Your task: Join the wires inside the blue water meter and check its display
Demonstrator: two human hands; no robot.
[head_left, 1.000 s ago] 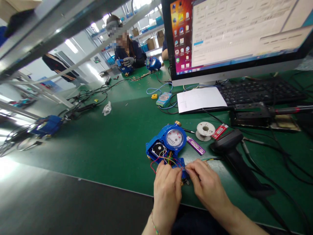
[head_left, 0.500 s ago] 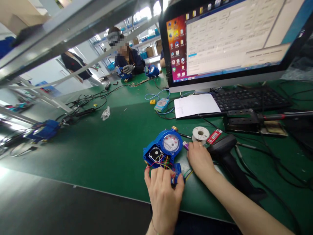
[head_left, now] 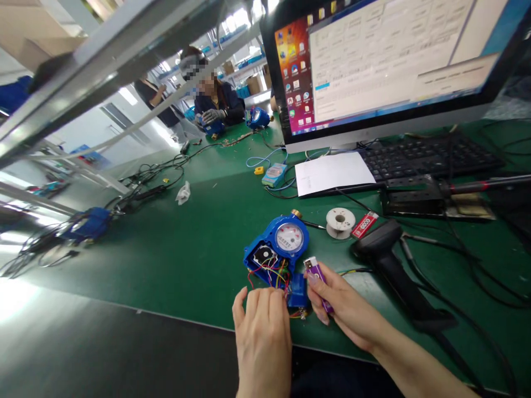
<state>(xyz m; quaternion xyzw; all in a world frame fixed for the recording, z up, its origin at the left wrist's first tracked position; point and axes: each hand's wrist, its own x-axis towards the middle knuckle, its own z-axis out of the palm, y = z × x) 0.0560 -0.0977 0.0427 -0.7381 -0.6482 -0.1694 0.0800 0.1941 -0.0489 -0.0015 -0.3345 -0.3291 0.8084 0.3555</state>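
A blue water meter (head_left: 274,232) with a round white dial lies on the green bench, its side compartment uncovered and thin coloured wires (head_left: 271,275) coming out of it. My left hand (head_left: 265,326) is at the near edge of the meter, fingers bent and closed on the wires; its thumb and fingertips are partly hidden. Just right of those fingers is a small blue cover piece (head_left: 297,291), with wire ends below it. My right hand (head_left: 344,298) grips a purple lighter (head_left: 319,284), metal end up, close to the cover piece.
Behind my right hand are a solder wire spool (head_left: 340,223), a red label (head_left: 365,224) and a black barcode scanner (head_left: 398,271). A monitor (head_left: 385,124), keyboard (head_left: 431,157) and paper (head_left: 335,174) stand farther back. A gloved co-worker (head_left: 218,105) handles another blue meter across the bench.
My right hand has picked up the lighter from beside the spool and brought it nearer, next to the cover piece. My left hand has shifted left, off the cover piece and onto the wires.
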